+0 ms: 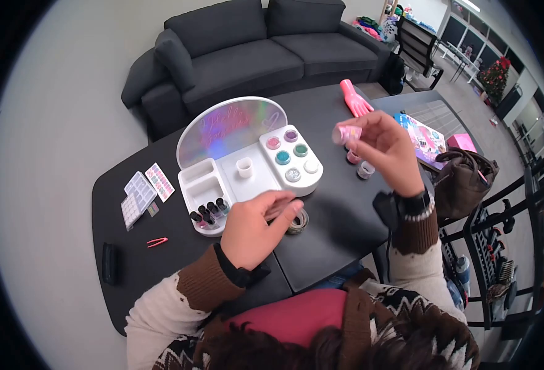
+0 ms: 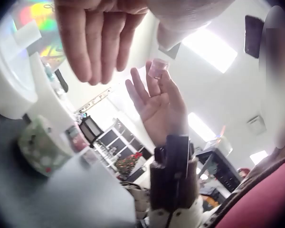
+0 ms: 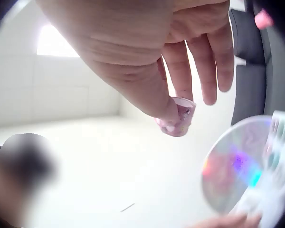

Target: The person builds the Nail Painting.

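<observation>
My right hand (image 1: 386, 151) is raised over the right side of the table and pinches a small pink jar (image 1: 347, 134) between thumb and fingertips. Seen from the right wrist, the jar (image 3: 178, 118) is see-through pink with a speckled pattern and is tilted. My left hand (image 1: 261, 227) hovers in front of the white nail-art station (image 1: 247, 161), holding nothing. Its fingers (image 2: 92, 47) are fairly straight in the left wrist view. Just beside that hand lies a patterned roll (image 1: 298, 222), shown as a green flowered ring (image 2: 43, 146) from the left wrist.
Several glitter pots sit in the station's right block, nail polish bottles (image 1: 207, 214) at its front left. Two small jars (image 1: 365, 169) stand under my right hand. Leftward lie sticker sheets (image 1: 159, 182), red tweezers (image 1: 157, 242) and a black case (image 1: 109, 263). A pink model hand (image 1: 354, 98) lies behind.
</observation>
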Available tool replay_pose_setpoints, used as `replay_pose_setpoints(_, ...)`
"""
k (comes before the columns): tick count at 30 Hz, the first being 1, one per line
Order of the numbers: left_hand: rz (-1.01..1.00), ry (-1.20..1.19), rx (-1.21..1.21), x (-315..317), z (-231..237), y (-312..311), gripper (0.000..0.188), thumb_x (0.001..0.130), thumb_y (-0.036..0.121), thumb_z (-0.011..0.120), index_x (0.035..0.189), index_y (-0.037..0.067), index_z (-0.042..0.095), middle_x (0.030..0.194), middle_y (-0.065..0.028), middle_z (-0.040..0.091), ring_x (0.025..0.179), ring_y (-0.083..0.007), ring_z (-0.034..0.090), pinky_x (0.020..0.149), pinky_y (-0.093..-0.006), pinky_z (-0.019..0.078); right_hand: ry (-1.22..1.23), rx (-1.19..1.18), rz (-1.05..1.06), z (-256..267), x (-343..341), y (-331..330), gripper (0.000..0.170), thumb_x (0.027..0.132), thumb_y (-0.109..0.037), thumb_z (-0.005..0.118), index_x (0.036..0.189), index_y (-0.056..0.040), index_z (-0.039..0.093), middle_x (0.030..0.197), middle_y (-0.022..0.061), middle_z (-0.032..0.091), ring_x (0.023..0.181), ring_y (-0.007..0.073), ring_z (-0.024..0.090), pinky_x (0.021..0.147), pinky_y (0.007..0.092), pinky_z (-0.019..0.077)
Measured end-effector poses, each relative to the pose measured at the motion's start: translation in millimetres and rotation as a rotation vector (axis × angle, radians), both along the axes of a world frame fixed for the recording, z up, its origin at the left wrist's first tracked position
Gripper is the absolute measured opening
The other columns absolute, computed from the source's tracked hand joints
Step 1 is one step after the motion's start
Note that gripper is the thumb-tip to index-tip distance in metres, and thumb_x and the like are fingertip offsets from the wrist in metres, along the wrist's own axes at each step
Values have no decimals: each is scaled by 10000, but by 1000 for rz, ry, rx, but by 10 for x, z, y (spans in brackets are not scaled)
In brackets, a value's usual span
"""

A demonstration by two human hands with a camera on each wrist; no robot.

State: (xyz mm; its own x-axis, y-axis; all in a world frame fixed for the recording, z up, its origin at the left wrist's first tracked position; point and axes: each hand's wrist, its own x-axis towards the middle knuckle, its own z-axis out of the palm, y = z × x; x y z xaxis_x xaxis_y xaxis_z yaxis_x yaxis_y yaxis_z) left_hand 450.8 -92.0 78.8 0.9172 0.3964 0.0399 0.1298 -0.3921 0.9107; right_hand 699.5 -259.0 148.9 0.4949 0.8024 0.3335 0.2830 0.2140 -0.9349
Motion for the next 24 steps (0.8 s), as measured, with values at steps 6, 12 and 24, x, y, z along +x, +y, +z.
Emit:
replay_pose_setpoints(6, -295, -534, -756, -92, 232, -68, 468, 1168, 211, 643, 1528, -81, 577, 1331, -193, 767, 1237, -239, 750, 1086, -377, 596, -104, 228, 259, -217, -793, 76, 304, 936, -13, 884, 1164, -15, 684, 1286, 205, 795, 1415, 311, 666, 1244, 490, 469)
replay_pose_setpoints(12, -206, -373, -801, -118, 262, -14, 436, 1147, 160, 671, 1483, -98, 570, 1314, -188, 756, 1181, -235, 773, 1040, -365, 627, -39, 275, 151, -289, -956, 61, 209, 916, -3, 891, 1046, -57, 736, 1334, 200, 780, 1419, 308, 654, 1221, 482, 476)
replay_pose_setpoints(24, -288, -173, -534, -81, 305, 21, 348, 1071, 153, 787, 1331, -64, 707, 1227, -143, 812, 1101, -169, 786, 1024, -313, 605, -172, 271, -315, -290, -966, 24, 174, 893, 45, 858, 1008, -57, 777, 1035, 34, 725, 907, 107, 594, 836, 284, 479)
